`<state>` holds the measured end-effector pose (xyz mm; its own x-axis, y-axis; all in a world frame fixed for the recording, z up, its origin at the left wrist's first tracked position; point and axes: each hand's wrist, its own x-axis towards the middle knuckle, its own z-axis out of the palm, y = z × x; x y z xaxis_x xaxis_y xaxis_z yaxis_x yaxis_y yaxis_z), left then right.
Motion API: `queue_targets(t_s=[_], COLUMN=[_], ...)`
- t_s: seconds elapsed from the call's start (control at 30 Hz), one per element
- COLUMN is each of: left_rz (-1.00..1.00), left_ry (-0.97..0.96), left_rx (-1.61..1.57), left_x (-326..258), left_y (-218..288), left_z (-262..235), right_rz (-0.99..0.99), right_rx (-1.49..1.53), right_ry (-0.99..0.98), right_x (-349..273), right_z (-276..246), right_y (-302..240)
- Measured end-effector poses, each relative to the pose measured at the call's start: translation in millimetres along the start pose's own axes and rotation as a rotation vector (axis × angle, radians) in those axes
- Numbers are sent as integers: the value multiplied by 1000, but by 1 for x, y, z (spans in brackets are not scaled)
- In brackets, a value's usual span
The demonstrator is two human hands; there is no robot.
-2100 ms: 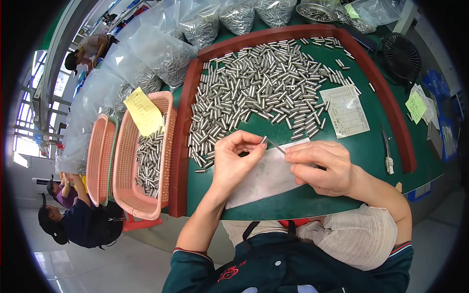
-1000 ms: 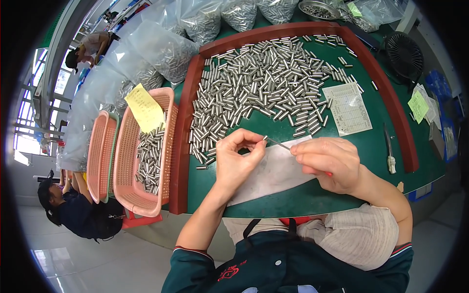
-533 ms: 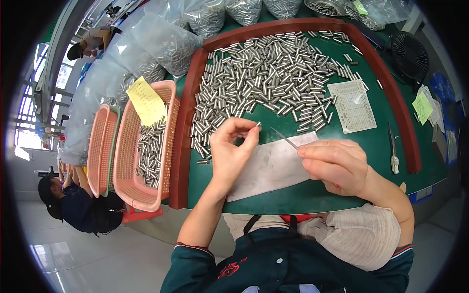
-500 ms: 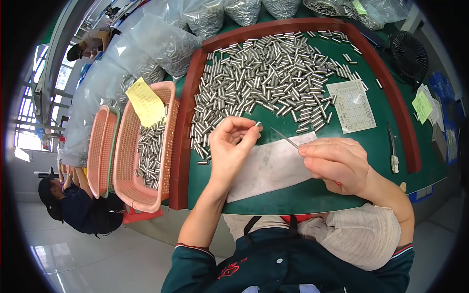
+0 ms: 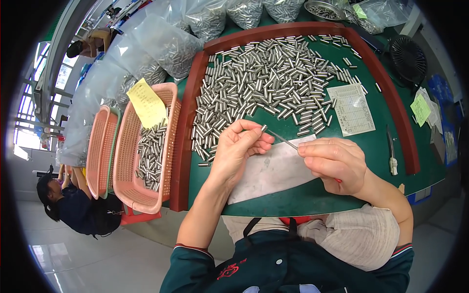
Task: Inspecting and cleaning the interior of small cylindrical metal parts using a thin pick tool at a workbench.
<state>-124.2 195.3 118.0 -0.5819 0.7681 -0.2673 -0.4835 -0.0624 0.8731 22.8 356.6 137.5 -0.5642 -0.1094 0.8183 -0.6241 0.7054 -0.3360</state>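
Between the thumb and fingers of my left hand (image 5: 237,151) is a small shiny metal cylinder (image 5: 264,128), its end showing past the fingertips. My right hand (image 5: 337,161) is closed around a thin, tapered metal tool (image 5: 284,140), possibly a needle file. The tool's tip points left and reaches the end of the cylinder; whether it goes inside I cannot tell. A whitish, stained cloth (image 5: 273,176) lies on the green table below both hands. Just beyond them spreads a large pile of similar metal cylinders (image 5: 264,73).
A dark red wooden frame (image 5: 188,132) borders the pile. At left stand pink baskets (image 5: 168,146), one partly filled with cylinders. Bags of parts (image 5: 207,22) line the back. A printed sheet (image 5: 351,110), a white-handled pointed tool (image 5: 392,151) and a black fan (image 5: 408,58) are at right.
My left hand has turned and shifted slightly right, bringing the cylinder to the tool's tip. Its fingers have curled closer. My right hand has barely moved.
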Motion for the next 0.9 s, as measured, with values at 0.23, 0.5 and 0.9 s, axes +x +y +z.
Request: queue_targets(t_s=[0.23,0.5,0.9], left_rz=[-10,91,148], left_ry=[-19,-52,20], left_rx=[50,181,140], left_x=[0,-2,1], left_y=[-1,-6,-7], left_z=[0,7,-1], right_rz=[11,-20,-167], right_rx=[-6,-26,44], right_ry=[7,25,1], right_x=[0,5,3], right_z=[1,1,2], right_y=[0,1,-4])
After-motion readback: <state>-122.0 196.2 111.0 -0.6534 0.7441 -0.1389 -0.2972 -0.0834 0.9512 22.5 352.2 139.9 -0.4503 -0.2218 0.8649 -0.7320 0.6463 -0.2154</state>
